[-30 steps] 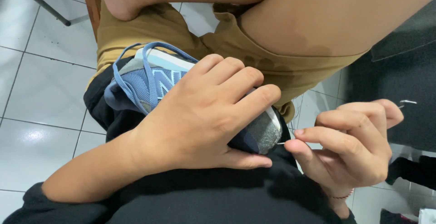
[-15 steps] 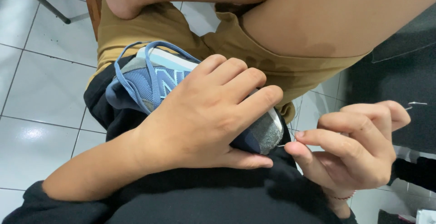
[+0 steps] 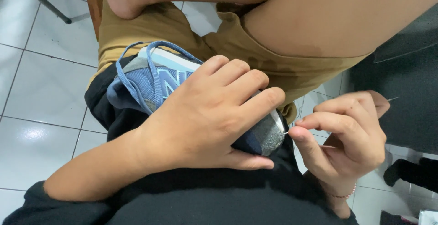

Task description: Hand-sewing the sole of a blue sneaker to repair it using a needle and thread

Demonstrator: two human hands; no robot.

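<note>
White glossy floor tiles (image 3: 41,92) are lying under the seated person, whose lap is bearing a blue and grey mesh sneaker with blue laces (image 3: 155,81). Left hand (image 3: 205,115) is clamping over the shoe, fingers wrapped and pressing it against the tan shorts (image 3: 150,28). Right hand (image 3: 346,138) is pinching a thin needle at the grey toe cap (image 3: 270,137), thumb and forefinger pressed together. Judged: stitching is underway; pulling through demands a steady shoe. No containers are showing.

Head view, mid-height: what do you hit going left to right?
White floor tiles → blue laces of the blue sneaker → left hand gripping the sneaker → its grey toe cap → right hand pinching a needle at the toe → dark mat.
</note>
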